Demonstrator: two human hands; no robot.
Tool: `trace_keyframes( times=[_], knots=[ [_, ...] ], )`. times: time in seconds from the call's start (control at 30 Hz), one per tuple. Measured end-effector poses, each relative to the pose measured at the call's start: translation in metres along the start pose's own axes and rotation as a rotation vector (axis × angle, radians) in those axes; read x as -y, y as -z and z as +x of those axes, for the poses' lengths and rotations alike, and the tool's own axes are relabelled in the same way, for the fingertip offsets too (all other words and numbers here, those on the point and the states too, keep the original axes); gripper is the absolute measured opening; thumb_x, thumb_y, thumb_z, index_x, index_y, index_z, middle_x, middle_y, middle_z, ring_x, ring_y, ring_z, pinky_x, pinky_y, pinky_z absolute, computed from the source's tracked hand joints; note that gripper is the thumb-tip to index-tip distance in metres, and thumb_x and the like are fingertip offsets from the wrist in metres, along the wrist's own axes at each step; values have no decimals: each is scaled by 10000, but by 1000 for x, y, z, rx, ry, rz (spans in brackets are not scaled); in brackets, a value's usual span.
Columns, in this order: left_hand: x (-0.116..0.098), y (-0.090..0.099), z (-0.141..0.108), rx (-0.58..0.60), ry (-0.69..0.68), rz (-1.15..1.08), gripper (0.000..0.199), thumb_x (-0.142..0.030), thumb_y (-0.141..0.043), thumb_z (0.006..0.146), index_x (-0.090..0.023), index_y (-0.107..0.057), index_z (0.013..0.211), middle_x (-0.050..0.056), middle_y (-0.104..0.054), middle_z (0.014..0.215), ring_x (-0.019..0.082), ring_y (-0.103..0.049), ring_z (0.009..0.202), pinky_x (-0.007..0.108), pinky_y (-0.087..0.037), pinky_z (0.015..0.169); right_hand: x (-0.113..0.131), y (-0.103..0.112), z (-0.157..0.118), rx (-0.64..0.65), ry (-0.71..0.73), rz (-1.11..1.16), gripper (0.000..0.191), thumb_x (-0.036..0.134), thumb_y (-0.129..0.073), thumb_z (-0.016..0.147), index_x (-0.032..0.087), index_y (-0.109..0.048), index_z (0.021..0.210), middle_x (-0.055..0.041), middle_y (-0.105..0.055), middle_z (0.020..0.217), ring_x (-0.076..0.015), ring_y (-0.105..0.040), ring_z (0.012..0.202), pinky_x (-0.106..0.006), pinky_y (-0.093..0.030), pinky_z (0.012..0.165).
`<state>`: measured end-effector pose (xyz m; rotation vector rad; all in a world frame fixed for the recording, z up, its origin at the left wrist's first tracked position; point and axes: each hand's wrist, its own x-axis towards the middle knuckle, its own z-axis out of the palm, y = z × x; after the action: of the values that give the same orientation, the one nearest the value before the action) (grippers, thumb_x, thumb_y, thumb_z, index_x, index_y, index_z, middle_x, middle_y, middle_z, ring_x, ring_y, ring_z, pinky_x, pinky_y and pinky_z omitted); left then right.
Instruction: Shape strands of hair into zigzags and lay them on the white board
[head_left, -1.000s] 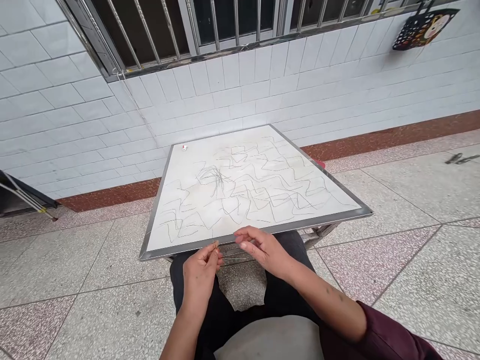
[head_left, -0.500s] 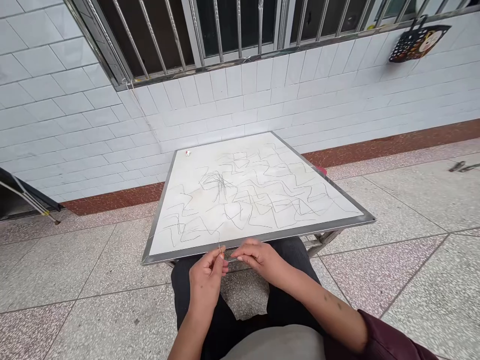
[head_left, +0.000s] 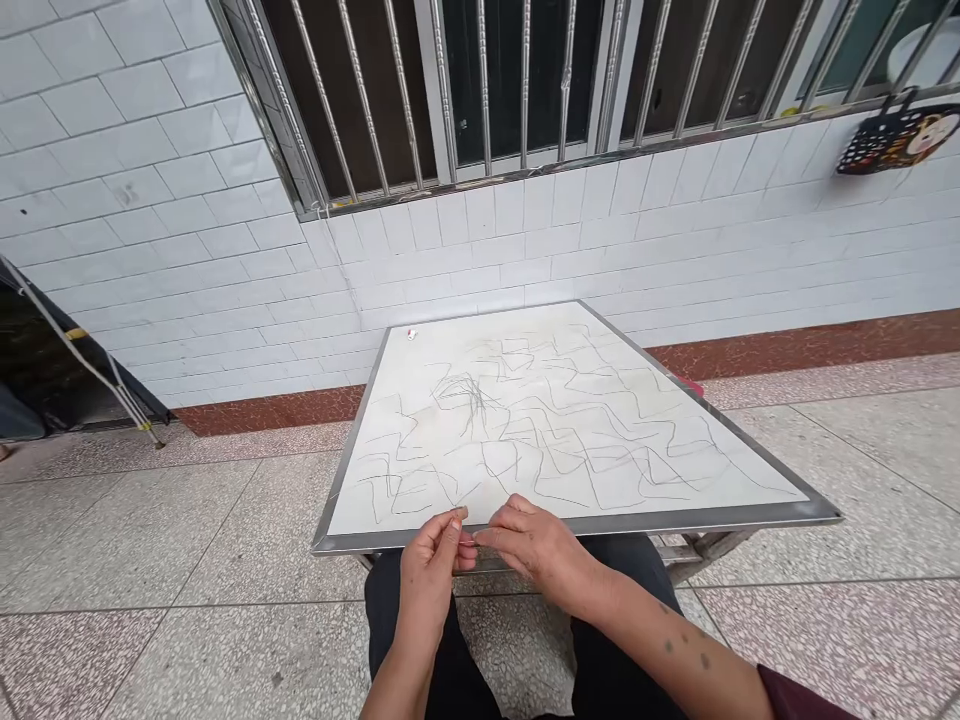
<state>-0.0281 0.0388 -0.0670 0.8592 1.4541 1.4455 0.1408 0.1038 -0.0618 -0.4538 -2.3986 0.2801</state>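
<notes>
My left hand is closed in a pinch at the table's near edge, thumb against forefinger, on a thin wire that barely shows. Close on its right, my right hand has its fingers pressed together, pointing at the left fingertips. Something thin and greyish spans the small gap between the hands; its kind is too fine to make out. Beyond them, many thin dark bent wires lie spread over the white tabletop. A denser tangled bundle of wires lies left of the middle.
A grey metal rim borders the table, which stands against a white tiled wall. A small white-and-red object sits at the far left corner. My knees are under the near edge. A patterned bag hangs from the window bars; crutches lean at left.
The camera view has shifted, so the table appears lower and further right. My right hand is more arched over its fingertips. The wire that stood up from my left fingertips is less visible now.
</notes>
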Motion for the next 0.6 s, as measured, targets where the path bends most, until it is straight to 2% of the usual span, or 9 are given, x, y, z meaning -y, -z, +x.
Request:
trace_keyframes(
  times=[0.2, 0.33, 0.47, 0.53, 0.6],
  knots=[
    [-5, 9, 23, -18, -9, -42, 522, -564, -690, 760, -140, -731, 1062, 44, -673, 740, 146, -605, 621, 246, -522, 548, -15, -13, 23, 7, 12, 9, 291, 50, -490, 924, 220, -673, 1073, -38, -608, 801, -170, -484, 745, -270, -414, 613],
    [0, 18, 25, -65, -81, -49, 489, -570, -645, 803, -148, -723, 1037, 60, -680, 777, 155, -599, 649, 241, -510, 550, -38, -25, 38, -73, 27, -16, 285, 37, -512, 903, 216, -678, 1050, -42, -628, 816, -175, -494, 755, -276, -442, 626],
    [21, 28, 12, -79, -221, 85, 409, -524, -552, 894, -169, -738, 974, 51, -673, 720, 141, -572, 576, 221, -465, 489, -76, -38, 63, -117, 27, -67, 291, 60, -532, 906, 233, -677, 1089, -45, -643, 832, -184, -520, 789, -279, -480, 643],
    [39, 36, 4, 3, -336, 253, 383, -463, -495, 942, -184, -756, 916, 46, -664, 658, 140, -573, 534, 224, -455, 484, -98, -44, 83, -98, 1, -109, 281, 70, -533, 912, 231, -685, 1086, -51, -653, 847, -189, -533, 814, -282, -495, 656],
    [59, 46, -2, 98, -550, 434, 351, -402, -479, 958, -209, -764, 885, 41, -659, 616, 147, -597, 533, 234, -475, 531, -119, -51, 108, -42, -50, -175, 262, 91, -537, 921, 223, -694, 1084, -55, -660, 854, -193, -539, 834, -283, -506, 664]
  ],
)
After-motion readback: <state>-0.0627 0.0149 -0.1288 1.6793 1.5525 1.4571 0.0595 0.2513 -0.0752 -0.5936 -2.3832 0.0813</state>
